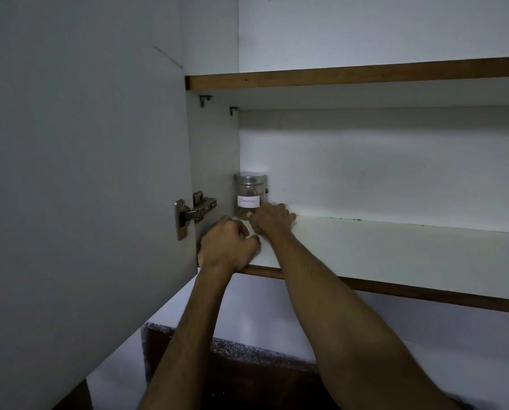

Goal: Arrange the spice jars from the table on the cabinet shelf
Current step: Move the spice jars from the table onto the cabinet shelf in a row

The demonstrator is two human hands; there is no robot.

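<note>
A clear spice jar [249, 193] with a metal lid and a white handwritten label stands upright in the back left corner of the lower cabinet shelf [395, 250]. My right hand [272, 218] is at the jar's base, fingers curled against its lower front and hiding the bottom of it. My left hand [228, 247] rests on the shelf near the front left edge, fingers curled, a short way in front of the jar and not touching it. No other jars are in view.
The open cabinet door [84, 187] stands at the left with a metal hinge [194, 213]. An upper shelf [351, 76] with a wooden edge runs above. Below the cabinet is a white wall and a dark speckled counter edge [247, 353].
</note>
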